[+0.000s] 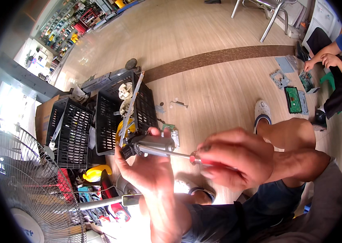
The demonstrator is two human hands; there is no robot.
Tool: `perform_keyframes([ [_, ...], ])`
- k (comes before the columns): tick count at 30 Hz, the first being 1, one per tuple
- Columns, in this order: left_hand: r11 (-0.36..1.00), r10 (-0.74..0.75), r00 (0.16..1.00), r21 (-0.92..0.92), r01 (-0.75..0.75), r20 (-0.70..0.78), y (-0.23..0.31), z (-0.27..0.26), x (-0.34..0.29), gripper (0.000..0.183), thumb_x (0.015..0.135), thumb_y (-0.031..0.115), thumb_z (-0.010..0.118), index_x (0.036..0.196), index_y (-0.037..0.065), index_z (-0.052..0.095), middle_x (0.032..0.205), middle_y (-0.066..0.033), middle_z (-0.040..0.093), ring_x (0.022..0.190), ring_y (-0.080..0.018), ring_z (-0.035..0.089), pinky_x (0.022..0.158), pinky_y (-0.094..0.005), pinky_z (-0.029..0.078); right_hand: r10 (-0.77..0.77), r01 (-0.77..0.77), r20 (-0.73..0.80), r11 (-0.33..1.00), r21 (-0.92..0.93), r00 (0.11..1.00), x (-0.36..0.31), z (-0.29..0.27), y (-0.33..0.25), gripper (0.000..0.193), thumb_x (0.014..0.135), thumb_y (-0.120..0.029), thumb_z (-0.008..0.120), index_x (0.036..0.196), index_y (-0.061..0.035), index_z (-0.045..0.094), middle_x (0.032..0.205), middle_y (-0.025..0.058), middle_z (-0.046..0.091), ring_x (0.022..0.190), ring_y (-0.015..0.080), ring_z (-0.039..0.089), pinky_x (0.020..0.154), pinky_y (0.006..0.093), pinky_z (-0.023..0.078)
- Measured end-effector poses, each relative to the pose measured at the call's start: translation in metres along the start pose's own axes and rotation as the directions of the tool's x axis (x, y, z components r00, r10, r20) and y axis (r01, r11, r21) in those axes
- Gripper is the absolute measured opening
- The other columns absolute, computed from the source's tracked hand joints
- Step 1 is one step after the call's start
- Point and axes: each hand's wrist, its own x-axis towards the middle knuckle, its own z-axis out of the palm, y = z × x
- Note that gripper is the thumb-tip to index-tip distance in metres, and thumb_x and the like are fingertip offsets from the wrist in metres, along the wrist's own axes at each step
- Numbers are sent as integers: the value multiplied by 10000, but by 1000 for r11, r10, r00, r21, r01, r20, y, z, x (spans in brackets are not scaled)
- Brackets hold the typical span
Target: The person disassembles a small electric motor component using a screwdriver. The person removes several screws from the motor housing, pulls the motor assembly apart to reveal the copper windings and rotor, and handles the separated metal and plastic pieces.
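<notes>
Right hand grips a red screwdriver, its shaft angled along a grey metal cylinder cradled in the left hand, near a black crate.

Here's the left hand, out in front at centre-left, palm turned up and cupped, its grip firm. Thumb up on the left, fingers curled round the far side, tips just peeking out. Below it the left forearm stands almost straight from the near edge, wrist facing up, brightly lit. And across on the right, the right hand! Back of the hand up, knuckles bent, fingers folded in a closed grip, pointing left, a dark smudge on one. Behind it the right forearm reaches in level from the right.
</notes>
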Motion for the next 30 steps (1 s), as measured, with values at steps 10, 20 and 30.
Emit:
perform_keyframes([
  [10,1000,5,1000,3,-5,-18,-6,11,-4,700,871,487,719,1298,-27,512,1134,-235,644,1056,-373,651,1073,-641,428,22,-27,42,991,131,999,10,-6,-6,347,851,72,641,1192,105,588,887,228,714,719,268,736,639,335,613],
  [20,997,29,1000,-76,-29,9,-2,29,-17,749,867,503,722,1304,-46,462,1101,-240,630,1029,-358,650,1091,-638,394,-116,127,-75,978,167,990,19,-11,-10,319,833,-1,680,1144,45,625,885,183,713,655,220,708,545,297,566],
  [30,996,32,998,-85,-36,-52,-15,44,-26,625,916,521,647,1241,3,521,1027,-170,642,962,-299,653,1053,-606,450,-139,149,-66,972,180,988,33,-26,-23,355,793,56,683,1140,61,607,972,272,691,552,160,657,459,237,516],
])
